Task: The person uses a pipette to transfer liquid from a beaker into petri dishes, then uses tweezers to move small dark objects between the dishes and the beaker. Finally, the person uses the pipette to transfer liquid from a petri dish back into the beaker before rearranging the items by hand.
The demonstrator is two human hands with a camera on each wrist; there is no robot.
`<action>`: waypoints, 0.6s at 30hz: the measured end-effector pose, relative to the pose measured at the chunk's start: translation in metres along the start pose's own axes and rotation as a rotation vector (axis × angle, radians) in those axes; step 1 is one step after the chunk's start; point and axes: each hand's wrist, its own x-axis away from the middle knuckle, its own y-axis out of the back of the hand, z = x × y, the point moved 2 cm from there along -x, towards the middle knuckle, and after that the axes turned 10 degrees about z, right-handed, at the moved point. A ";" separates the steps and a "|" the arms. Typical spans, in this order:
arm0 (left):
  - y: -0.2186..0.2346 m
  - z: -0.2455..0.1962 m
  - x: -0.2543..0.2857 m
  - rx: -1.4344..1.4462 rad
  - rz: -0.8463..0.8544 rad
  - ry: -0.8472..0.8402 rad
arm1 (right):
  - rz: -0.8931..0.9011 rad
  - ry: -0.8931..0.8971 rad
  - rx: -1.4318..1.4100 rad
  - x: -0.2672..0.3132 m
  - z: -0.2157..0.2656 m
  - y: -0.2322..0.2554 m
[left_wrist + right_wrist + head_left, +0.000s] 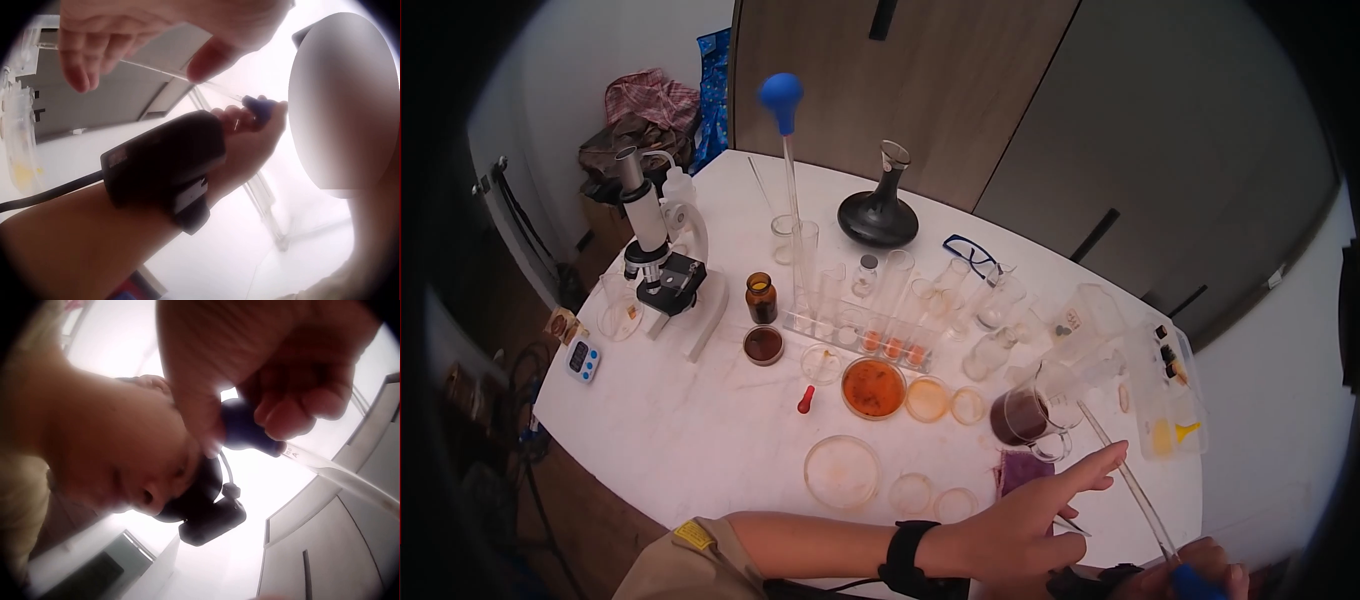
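Note:
My right hand point(1215, 558) holds a glass pipette point(1138, 490) by its dark blue rubber bulb point(240, 425), fingers and thumb curled round it in the right wrist view. The glass tube slants up and left, its tip near the beaker point(1022, 415) of dark brown liquid. My left hand point(1035, 510) is stretched across to the tube, its extended fingertips overlapping it in the head view. In the left wrist view those fingers hang relaxed, with the thumb apart. Beneath the left hand lies a purple cloth point(1022, 470), partly hidden.
Several petri dishes, one with orange-brown contents point(873, 388), lie across the white table. Behind them stands a clear rack point(855, 340) with test tubes. A microscope point(662, 265), a brown bottle point(761, 298) and a dark flask point(878, 218) stand farther back. A plastic tray point(1185, 425) is at right.

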 end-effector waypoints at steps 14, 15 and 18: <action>-0.009 -0.045 0.034 0.228 -0.009 0.125 | 0.420 0.017 -0.173 -0.013 0.080 -0.005; -0.008 -0.044 0.040 0.225 -0.005 0.120 | 0.432 -0.040 -0.151 -0.010 0.091 -0.013; -0.002 -0.037 0.059 0.092 -0.041 0.118 | 0.517 -0.097 -0.126 0.003 0.108 -0.025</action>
